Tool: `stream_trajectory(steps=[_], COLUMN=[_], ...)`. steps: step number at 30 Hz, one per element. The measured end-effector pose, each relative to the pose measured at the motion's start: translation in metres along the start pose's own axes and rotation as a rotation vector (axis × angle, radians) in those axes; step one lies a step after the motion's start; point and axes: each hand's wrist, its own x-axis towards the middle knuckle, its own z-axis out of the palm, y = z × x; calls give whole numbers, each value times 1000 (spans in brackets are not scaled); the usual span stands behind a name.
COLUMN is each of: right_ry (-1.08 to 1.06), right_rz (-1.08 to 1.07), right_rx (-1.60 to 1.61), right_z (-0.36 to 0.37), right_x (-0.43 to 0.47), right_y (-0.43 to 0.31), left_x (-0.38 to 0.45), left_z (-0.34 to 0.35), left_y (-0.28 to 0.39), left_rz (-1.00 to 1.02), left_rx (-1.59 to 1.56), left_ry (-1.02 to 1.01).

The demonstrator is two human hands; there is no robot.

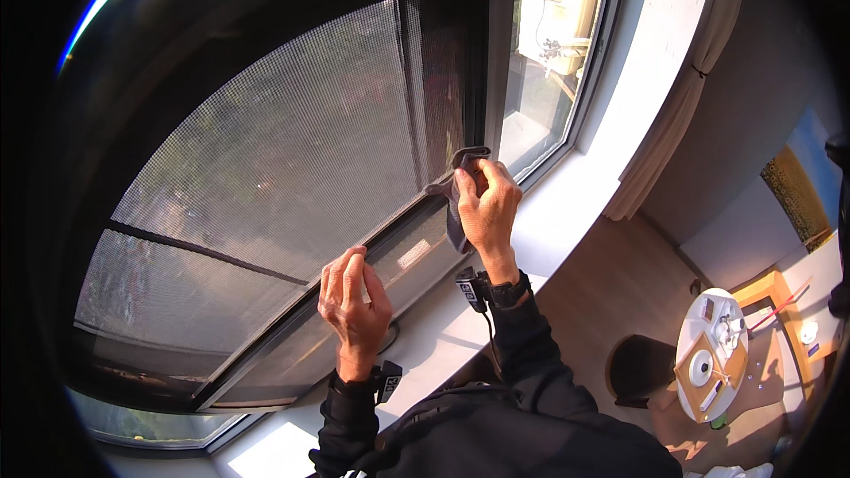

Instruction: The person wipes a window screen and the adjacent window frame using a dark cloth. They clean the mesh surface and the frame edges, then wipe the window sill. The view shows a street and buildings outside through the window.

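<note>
My right hand (490,212) pinches a folded dark grey cloth (458,212), its fingers bent over the top. That cloth lies against the lower corner of a black-framed mesh window screen (285,126), beside the upright frame. To the left, my left hand (353,309) is raised with its fingers curled at the screen's dark lower rail (265,338). Whether those fingers grip the rail or only rest there, I cannot tell. Below the rail runs a lower panel (415,252) with a pale rectangular patch. Each wrist wears a black band with a small printed-code block.
A white windowsill (438,345) runs beneath my forearms. Right of the screen, a glass pane (531,126) shows an outdoor unit (558,6) outside. A beige curtain (671,139) hangs farther right. Beyond stand a dark chair (634,365) and a round white table (684,345) bearing a tray.
</note>
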Motion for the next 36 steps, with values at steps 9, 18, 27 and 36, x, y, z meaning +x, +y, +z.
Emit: stream_trajectory(steps=[9,18,27,36], right_ry=[270,-143,-29,-95], right_rz=[7,-714,-609,-245], right_rx=[658,340,14,130], right_z=[-21,81,74,81], right_x=[1,-74,-4,-80], right_y=[-58,-108,-65,-108], left_x=[0,-27,-24,-22], left_z=[0,-44,-72,-58], left_y=[-4,-10,-37,-33], left_rz=[31,-31,-109,-22], left_rx=[-77,-230,-63,161], left_ry=[38,333,261,190])
